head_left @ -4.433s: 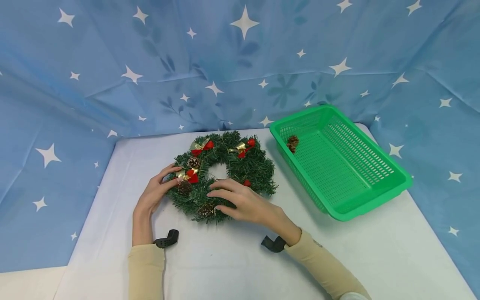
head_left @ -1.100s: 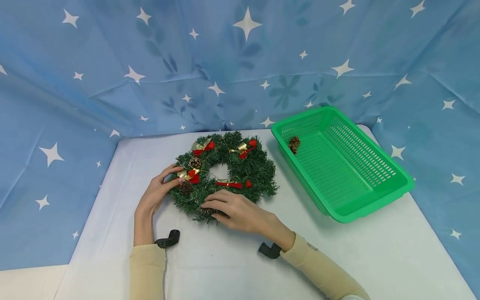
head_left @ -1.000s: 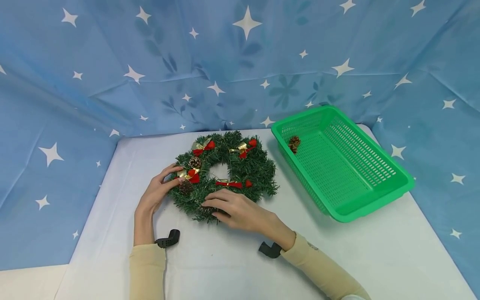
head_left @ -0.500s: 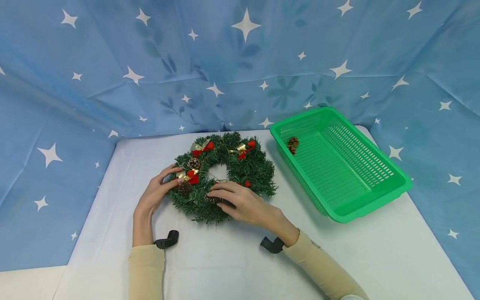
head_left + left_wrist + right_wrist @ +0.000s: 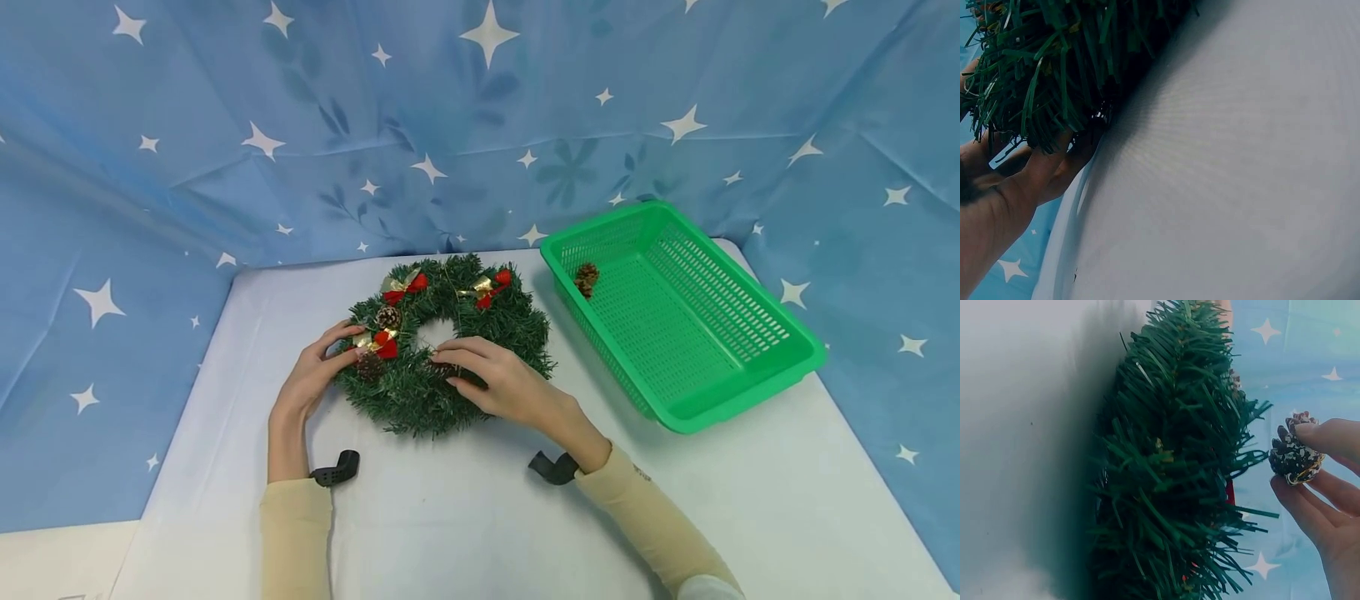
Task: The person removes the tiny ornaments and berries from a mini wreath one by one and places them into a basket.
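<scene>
A green Christmas wreath [image 5: 420, 404] lies on the white-covered table. My left hand [image 5: 307, 379] grips its left side, thumb by a red and gold bow [image 5: 386, 344]; in the left wrist view the fingers [image 5: 1047, 165] reach under the needles. My right hand [image 5: 513, 387] pinches a pine cone [image 5: 1297, 450] with white-flecked scales between thumb and fingers. The right wrist view shows that cone apart from the wreath's body, close to the needle tips. Two other pine cones, an upper one [image 5: 387, 317] and a lower one [image 5: 369, 367], sit on the wreath's left part.
A green plastic basket [image 5: 738, 412] stands at the back right, with brown pine cones [image 5: 587, 279] in its left corner. More bows, a left one [image 5: 405, 285] and a right one [image 5: 485, 290], decorate the wreath's far side. A blue star-patterned cloth [image 5: 487, 108] hangs behind the table.
My right hand has taken hold of the pine cone at the wreath's front edge and carried it up and right towards the centre hole. The left hand keeps its place.
</scene>
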{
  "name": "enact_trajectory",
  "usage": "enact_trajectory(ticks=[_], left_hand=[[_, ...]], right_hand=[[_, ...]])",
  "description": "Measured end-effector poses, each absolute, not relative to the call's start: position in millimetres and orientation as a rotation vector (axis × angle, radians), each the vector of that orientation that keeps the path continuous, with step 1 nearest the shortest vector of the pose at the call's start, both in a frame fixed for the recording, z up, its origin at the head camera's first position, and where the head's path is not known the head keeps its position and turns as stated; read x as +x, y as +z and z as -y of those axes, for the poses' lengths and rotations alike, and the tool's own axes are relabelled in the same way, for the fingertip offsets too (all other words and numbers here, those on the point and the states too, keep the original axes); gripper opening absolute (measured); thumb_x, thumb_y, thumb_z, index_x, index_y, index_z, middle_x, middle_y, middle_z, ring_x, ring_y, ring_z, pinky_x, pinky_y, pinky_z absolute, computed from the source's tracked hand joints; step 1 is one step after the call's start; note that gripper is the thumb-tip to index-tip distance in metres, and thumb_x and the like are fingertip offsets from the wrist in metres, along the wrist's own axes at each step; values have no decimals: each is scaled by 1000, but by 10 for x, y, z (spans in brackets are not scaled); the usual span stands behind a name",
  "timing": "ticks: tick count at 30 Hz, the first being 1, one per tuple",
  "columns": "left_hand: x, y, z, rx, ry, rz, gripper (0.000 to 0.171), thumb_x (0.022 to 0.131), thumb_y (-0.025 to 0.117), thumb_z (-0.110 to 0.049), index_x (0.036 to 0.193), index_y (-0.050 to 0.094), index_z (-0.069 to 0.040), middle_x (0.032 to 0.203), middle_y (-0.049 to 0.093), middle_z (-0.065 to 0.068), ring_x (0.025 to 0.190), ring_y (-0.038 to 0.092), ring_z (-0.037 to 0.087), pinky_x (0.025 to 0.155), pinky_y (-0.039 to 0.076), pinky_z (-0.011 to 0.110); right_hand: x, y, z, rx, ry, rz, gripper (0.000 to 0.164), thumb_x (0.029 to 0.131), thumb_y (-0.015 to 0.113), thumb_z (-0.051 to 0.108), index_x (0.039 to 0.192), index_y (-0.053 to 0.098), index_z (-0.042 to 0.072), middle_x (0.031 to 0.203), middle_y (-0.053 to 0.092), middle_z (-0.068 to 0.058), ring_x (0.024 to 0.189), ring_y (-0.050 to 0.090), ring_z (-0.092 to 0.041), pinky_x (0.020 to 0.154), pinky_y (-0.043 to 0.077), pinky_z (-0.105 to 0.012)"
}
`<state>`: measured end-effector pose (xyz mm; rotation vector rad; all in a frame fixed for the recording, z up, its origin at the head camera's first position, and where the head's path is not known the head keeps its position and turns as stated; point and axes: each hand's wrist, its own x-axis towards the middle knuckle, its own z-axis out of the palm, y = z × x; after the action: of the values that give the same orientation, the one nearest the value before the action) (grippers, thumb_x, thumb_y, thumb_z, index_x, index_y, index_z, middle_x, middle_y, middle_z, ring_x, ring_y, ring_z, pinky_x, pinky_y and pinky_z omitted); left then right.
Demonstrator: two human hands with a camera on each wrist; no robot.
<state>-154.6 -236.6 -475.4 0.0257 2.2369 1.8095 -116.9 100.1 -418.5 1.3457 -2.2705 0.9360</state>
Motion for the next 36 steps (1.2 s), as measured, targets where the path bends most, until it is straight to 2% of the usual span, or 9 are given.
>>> enact_trajectory(ticks=[9, 16, 24, 36], left_hand=[[-1552, -4760, 2361, 20, 1802, -2246, 57, 102, 67, -27, 152, 50, -6, 174, 14, 1, 160, -2, 38, 125, 14, 65], [-1525, -4774, 2379, -23, 1788, -2236, 56, 102, 67, -27, 152, 50, -7, 173, 15, -1, 159, -2, 40, 124, 13, 68], [-1609, -4729, 2346, -7, 1794, -2256, 55, 102, 67, -25, 152, 51, -7, 173, 15, 1, 160, -2, 35, 126, 16, 61], [-1594, -4726, 2361, -17, 1797, -2235, 56, 101, 68, -26, 151, 51, -7, 173, 15, 1, 160, -2, 36, 126, 16, 61]], right_hand=[[-1210, -4165, -1048, 1303, 954, 2247, 36, 89, 78, 0, 124, 69, 3, 126, 68, -14, 115, 68, -25, 87, 59, -29], [-1199, -4170, -1041, 1288, 954, 2263, 37, 88, 79, 1, 123, 69, 3, 126, 68, -15, 115, 67, -25, 86, 59, -31], [-1271, -4109, -1083, 1248, 996, 2252, 37, 88, 79, -1, 123, 66, 0, 124, 68, -17, 114, 68, -28, 87, 60, -34], [-1321, -4110, -1139, 1215, 994, 2252, 40, 86, 82, -1, 122, 63, -1, 120, 69, -17, 110, 70, -28, 89, 60, -37]])
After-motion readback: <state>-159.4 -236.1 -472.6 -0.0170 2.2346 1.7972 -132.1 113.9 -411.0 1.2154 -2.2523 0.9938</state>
